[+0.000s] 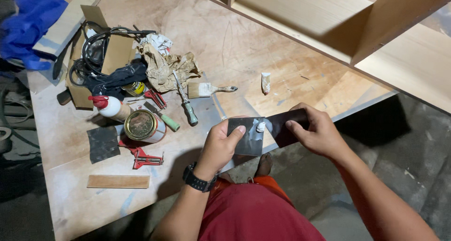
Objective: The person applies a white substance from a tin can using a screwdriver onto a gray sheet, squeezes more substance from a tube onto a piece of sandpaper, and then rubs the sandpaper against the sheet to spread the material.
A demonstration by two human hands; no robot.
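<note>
Two flat blades meet over the edge of the worktable (pixel 70 128): the left hand (pixel 221 144) grasps a grey metal scraper plate (pixel 246 137), thumb pressed on its face, and the right hand (pixel 317 133) pinches a dark scraper (pixel 289 123) whose tip lies against the plate. A small lump of white putty (pixel 260 126) sits just where the two blades touch, in the middle of the picture.

From the hands, at about 12 o'clock, a squeezed white tube (pixel 266 82) lies on the table, and past it stands the pale wooden cabinet frame (pixel 329 20). At about 10 o'clock lie a paintbrush (pixel 206 89), a screwdriver with green handle (pixel 185 104) and crumpled brown paper (pixel 164 67). At 9 o'clock stand an open round tin (pixel 143 126) and a white bottle with red nozzle (pixel 109 105), with a red corner clamp (pixel 143 158) just below — and a piece of dark sandpaper (pixel 102 143) beside.

What could go wrong, in my judgement: the putty lump is small and rests near the plate's upper edge, so a tilt of the plate or a too quick wipe may drop it on the floor below, since both hands are beyond the table edge. Also the thin blade edges are close to the fingers — a slip under pressure could cut skin.
</note>
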